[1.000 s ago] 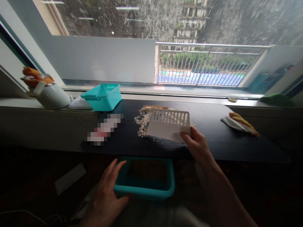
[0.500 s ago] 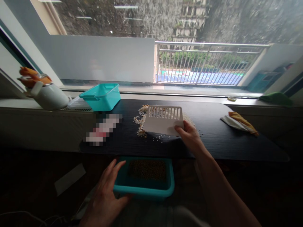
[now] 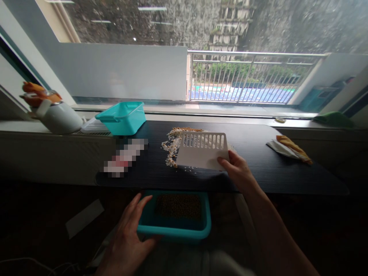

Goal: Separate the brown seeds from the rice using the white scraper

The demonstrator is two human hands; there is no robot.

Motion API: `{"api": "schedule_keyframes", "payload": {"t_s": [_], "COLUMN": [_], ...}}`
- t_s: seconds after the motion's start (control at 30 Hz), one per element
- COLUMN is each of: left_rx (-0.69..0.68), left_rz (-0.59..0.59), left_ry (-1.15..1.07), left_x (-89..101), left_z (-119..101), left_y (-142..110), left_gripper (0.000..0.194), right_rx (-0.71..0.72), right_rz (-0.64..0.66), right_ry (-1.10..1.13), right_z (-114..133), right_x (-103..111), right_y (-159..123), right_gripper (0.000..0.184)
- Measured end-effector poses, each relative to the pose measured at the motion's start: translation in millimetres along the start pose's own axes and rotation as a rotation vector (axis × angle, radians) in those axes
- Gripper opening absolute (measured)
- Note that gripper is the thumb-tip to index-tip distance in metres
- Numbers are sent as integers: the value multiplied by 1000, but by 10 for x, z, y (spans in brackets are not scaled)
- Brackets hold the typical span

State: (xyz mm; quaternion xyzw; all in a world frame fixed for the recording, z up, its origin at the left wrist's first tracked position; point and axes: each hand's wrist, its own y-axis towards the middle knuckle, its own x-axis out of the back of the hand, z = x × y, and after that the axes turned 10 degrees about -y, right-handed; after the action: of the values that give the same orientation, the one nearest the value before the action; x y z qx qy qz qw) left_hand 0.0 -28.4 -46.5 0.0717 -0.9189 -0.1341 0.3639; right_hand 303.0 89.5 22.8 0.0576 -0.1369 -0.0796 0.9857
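My right hand [image 3: 238, 165] grips the right edge of an off-white slotted scoop [image 3: 202, 157], thumb on its face. The row of slots runs along the far side. Beneath and around the scoop, white rice-like grains [image 3: 169, 145] and yellowish beans [image 3: 186, 129] lie spread on the dark tabletop [image 3: 258, 168]; the scoop hides part of them. Below the table's near edge sits a teal bin [image 3: 184, 233] with a layer of brown bean-like pieces [image 3: 178, 206]. My left hand [image 3: 130, 230] curves round the bin's left end, fingers at the rim and thumb by the front wall.
Another teal basket [image 3: 123, 119] stands at the table's back left, beside a pale pot [image 3: 59, 117] on the sill. A blurred-out item [image 3: 123, 158] lies at the left. Folded yellow and white cloths [image 3: 290, 148] lie at the right. A window with railings is behind.
My right hand has moved the scoop slightly right and toward me, uncovering more beans at the back of the pile. My left hand stays at the bin.
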Motion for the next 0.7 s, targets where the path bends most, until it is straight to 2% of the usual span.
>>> {"api": "schedule_keyframes", "payload": {"t_s": [0.23, 0.4, 0.57, 0.7], "left_rx": [-13, -10, -2, -9], "left_rz": [-10, -12, -16, -12], "left_ry": [1, 1, -1, -6], "left_x": [2, -1, -1, 2], "left_z": [-5, -1, -15, -18], "left_y": [3, -2, 6, 14], "left_gripper": [64, 63, 64, 65], "right_rx": [5, -14, -26, -7], "right_rz": [-12, 36, 94, 72], "right_ry": [11, 16, 55, 80], "right_z": [6, 35, 30, 47], "right_x": [-11, -45, 26, -27], "right_y": [-2, 31, -14, -23], "right_gripper": [29, 30, 33, 31]}}
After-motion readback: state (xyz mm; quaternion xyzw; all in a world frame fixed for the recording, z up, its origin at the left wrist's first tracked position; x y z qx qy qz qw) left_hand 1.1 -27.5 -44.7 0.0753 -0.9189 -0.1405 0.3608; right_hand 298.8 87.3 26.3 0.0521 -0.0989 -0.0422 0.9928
